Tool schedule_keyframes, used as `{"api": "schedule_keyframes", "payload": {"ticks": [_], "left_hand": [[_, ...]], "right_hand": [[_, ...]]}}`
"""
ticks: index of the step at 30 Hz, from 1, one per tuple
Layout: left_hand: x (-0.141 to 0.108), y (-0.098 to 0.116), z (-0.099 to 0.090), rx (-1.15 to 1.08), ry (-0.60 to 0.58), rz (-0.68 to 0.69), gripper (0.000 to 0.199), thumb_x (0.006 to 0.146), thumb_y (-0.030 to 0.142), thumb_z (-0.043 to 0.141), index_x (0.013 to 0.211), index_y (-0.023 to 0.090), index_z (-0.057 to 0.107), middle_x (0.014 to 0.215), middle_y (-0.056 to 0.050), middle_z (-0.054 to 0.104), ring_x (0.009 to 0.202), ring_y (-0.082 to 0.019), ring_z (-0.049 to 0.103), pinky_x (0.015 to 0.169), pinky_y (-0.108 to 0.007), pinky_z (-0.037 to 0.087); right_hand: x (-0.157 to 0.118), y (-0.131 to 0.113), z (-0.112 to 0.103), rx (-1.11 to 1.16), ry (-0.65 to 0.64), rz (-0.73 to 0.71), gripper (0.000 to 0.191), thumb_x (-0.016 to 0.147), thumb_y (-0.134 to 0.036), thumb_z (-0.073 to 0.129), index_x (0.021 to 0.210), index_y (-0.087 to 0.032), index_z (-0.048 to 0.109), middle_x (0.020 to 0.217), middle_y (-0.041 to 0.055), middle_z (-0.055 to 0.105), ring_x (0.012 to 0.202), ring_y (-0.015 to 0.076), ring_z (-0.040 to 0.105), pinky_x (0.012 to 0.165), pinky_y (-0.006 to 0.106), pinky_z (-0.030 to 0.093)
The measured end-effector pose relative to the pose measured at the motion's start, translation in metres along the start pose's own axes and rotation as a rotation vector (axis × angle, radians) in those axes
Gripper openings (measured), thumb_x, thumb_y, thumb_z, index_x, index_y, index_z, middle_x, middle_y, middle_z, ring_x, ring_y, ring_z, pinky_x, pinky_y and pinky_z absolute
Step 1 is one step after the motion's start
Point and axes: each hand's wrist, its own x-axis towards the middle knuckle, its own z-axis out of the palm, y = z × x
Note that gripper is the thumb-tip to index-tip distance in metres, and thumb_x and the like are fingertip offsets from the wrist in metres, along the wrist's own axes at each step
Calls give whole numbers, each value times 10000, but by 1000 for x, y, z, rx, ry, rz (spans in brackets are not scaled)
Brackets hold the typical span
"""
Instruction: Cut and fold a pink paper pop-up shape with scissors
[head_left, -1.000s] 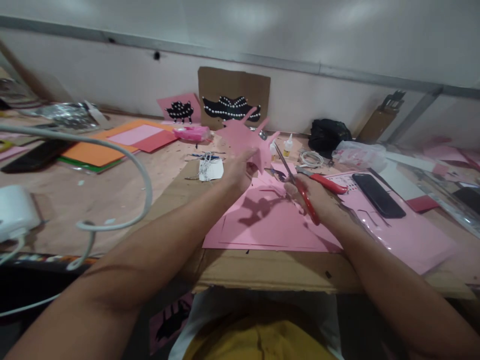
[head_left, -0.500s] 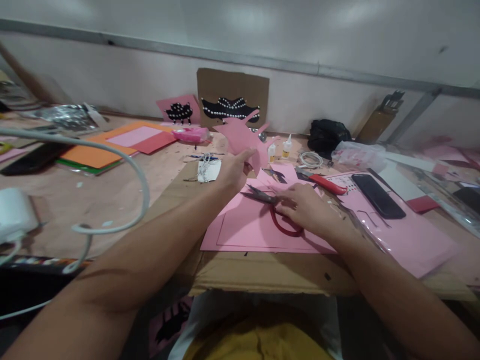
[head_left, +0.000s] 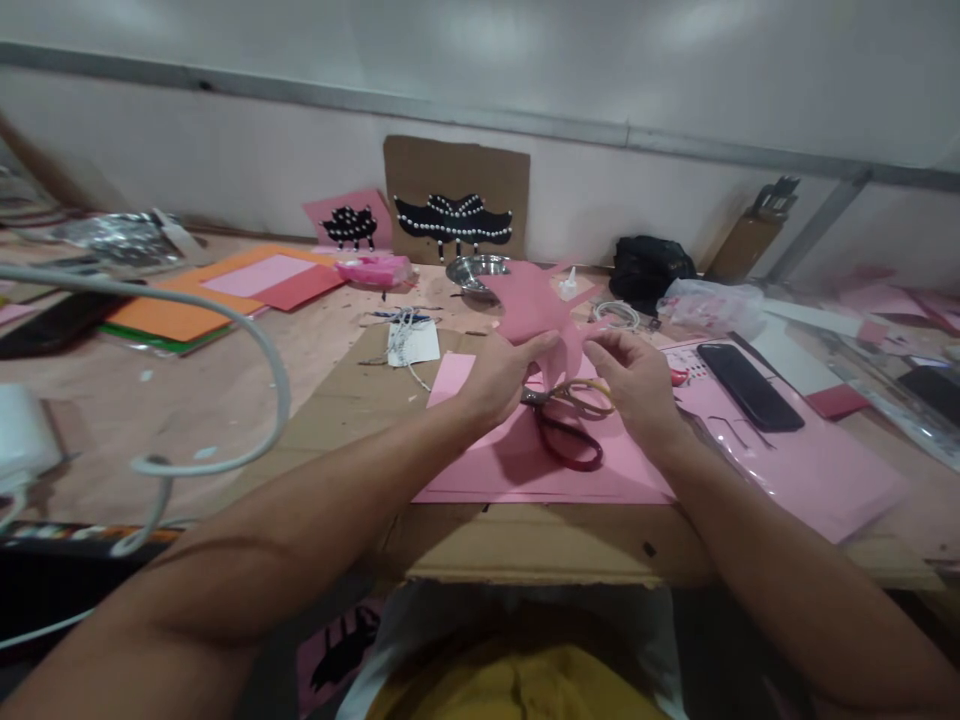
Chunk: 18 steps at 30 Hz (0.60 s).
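A pink paper cutout (head_left: 531,300) with narrow strips along its right side is held up off the table. My left hand (head_left: 504,375) is closed on its lower edge, thumb on top. With thumb and fingertips, my right hand (head_left: 634,372) pinches the cutout's right side. Below both hands, scissors (head_left: 570,445) with one red and one yellowish handle loop lie on pink sheets (head_left: 480,475). The cutout and my left hand hide most of their blades.
A black phone (head_left: 750,387) rests on a plastic-covered pink pack at right. Behind are a metal bowl (head_left: 469,272), a white cable coil (head_left: 616,315) and a cardboard panel (head_left: 457,165) with a beaded black shape. Coloured sheets (head_left: 180,300) and a looping grey cable (head_left: 279,380) are at left.
My right hand has let go of the scissors, which now lie on the pink sheets, and has taken hold of the cutout. My left hand has moved right and lower with the cutout.
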Motion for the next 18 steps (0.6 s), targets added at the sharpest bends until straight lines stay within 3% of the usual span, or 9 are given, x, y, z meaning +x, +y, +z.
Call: {"api": "schedule_keyframes", "payload": {"ticks": [5,9,18], "left_hand": [[-3,1,1,3,-7,-8,248,573,256,881,697,152,693,703,-17,687,621,-123,580,601,-256,456],[-4,2,3,-35,-45,-48,263,577,255,894,708,153,689,718,-22,698,641,-137,599,616,-264,462],[-5,-1,5,-133,110,-128,265,571,242,884,662,153,650,623,18,628,530,-96,525,495,-232,368]], "right_hand": [[-1,-3,0,32,17,25,258,745,-407,702,731,-155,650,705,-4,625,653,114,537,638,265,434],[-3,-5,1,7,-9,21,238,769,-390,682,762,-154,648,717,-5,616,663,113,525,636,262,426],[-4,-7,5,7,37,-41,236,785,-390,659,720,-169,610,677,-9,591,626,106,506,591,247,427]]}}
